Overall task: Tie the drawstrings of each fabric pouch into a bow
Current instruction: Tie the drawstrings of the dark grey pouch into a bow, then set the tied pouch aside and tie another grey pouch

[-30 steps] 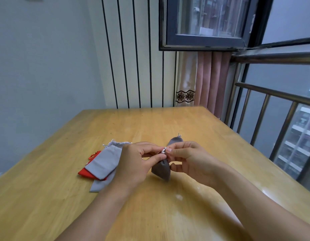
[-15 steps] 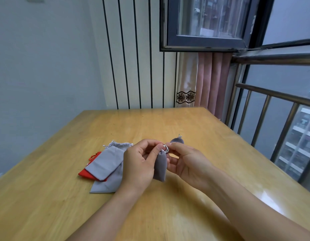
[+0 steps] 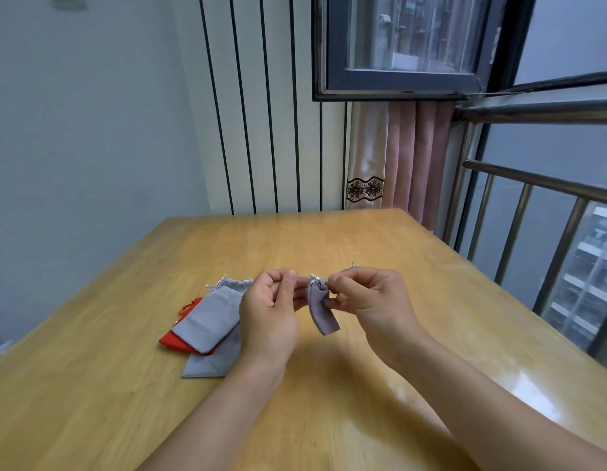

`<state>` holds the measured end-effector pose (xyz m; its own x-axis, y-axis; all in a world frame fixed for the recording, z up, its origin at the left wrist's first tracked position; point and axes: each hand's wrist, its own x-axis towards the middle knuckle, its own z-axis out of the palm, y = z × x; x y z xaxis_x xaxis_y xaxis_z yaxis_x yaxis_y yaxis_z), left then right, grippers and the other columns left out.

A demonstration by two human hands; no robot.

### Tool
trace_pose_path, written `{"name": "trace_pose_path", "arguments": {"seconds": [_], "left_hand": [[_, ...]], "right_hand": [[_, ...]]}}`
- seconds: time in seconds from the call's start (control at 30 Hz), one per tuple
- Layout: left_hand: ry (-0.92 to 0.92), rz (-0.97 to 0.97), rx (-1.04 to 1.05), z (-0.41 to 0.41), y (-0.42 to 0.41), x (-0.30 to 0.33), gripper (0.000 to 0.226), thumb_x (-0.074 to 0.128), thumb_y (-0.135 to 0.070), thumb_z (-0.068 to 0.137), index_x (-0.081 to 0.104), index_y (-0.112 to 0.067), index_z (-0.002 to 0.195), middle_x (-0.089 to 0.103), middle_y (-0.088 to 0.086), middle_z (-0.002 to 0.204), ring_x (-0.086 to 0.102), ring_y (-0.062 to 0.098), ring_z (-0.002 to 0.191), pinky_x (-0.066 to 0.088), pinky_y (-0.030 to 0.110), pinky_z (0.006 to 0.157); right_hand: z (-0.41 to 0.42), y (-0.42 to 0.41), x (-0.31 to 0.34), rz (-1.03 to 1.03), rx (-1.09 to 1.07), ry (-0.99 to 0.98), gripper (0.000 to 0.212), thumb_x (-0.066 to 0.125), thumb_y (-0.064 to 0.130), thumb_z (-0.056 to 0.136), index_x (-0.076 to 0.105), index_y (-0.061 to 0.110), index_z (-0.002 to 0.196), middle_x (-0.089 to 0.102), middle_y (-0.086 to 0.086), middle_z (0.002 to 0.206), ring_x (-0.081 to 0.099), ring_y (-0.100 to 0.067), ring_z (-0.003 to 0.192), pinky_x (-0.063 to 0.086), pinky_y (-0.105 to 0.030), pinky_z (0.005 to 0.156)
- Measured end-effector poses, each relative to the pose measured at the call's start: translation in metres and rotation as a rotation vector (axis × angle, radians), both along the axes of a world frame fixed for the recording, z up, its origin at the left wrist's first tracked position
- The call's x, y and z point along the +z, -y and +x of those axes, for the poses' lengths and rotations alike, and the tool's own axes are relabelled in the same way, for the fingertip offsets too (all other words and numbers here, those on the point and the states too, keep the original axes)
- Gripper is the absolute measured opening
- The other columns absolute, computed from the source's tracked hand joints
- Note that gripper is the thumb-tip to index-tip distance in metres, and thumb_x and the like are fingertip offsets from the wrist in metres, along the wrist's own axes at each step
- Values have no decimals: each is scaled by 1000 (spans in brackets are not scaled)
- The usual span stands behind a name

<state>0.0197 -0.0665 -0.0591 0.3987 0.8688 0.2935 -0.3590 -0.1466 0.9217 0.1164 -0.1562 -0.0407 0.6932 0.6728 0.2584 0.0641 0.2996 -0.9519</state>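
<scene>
A small grey fabric pouch (image 3: 322,309) hangs in the air above the table, its neck gathered under a silver drawstring knot (image 3: 314,278). My left hand (image 3: 270,309) pinches one end of the silver string to the left of the knot. My right hand (image 3: 371,295) pinches the other end to the right. The string runs taut and level between them. A pile of pouches lies on the table at the left: a light grey pouch (image 3: 208,317) on top, a red pouch (image 3: 174,341) under it, another grey pouch (image 3: 213,362) beneath.
The wooden table (image 3: 329,419) fills the lower view. Behind my right hand a further grey pouch tip with silver string (image 3: 353,266) shows. A metal railing (image 3: 533,215) and window stand at the right, a striped wall and pink curtain (image 3: 417,158) at the back.
My hands have drawn apart sideways, pulling the silver string straight and tight at the pouch's neck. The pouch now hangs free and tilted between them, lifted a little higher.
</scene>
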Motion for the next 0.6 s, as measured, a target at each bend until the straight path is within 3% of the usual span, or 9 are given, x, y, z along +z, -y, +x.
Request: {"name": "trace_pose_path", "arguments": {"seconds": [0.1, 0.2, 0.3, 0.4, 0.5, 0.6], "left_hand": [[35, -53, 38, 0, 1, 3, 16, 51, -13, 100, 61, -8, 89, 76, 9, 83, 74, 22, 78, 57, 26, 70], [43, -78, 9, -2, -2, 2, 12, 54, -10, 99, 61, -6, 90, 75, 12, 83, 75, 23, 77, 57, 25, 68], [4, -66, 5, -4, -7, -3, 5, 62, -9, 94, 66, -9, 90, 76, 12, 84, 73, 22, 80, 57, 27, 69], [-75, -9, 27, -4, -12, -9, 4, 69, -11, 89, 71, -13, 90, 77, 8, 88, 73, 22, 86, 56, 32, 80], [-201, 109, -10, -9, -21, -1, 16, 69, -10, 89, 71, -19, 102, 76, 7, 98, 73, 16, 86, 57, 29, 82], [-534, 470, 333, -26, -46, 9, 31, 74, -24, 84, 68, -18, 114, 70, -4, 107, 66, 16, 96, 50, 28, 84]], "right_hand": [[-5, -3, 2, -7, -21, 9, 23, 66, -3, 88, 69, 0, 65, 64, -2, 60, 57, -17, 58, 62, -34, 73], [-1, -2, 1, -79, 0, 92, 21, 65, 7, 94, 72, 0, 74, 68, 0, 67, 61, -12, 63, 60, -30, 65], [6, 3, -1, -292, 189, 211, 27, 59, 33, 99, 70, 9, 97, 69, 0, 84, 64, -7, 71, 51, -21, 57], [12, 5, -4, -389, 387, 119, 28, 65, 37, 94, 73, 10, 96, 65, -1, 80, 59, -9, 64, 45, -20, 57], [28, 1, -9, -329, 218, 58, 27, 74, 26, 88, 75, -1, 90, 61, -9, 72, 51, -11, 54, 44, -21, 51], [55, 1, -12, -344, -92, 149, 27, 72, 31, 91, 77, 5, 92, 67, -11, 79, 54, -18, 64, 48, -28, 58]]}}
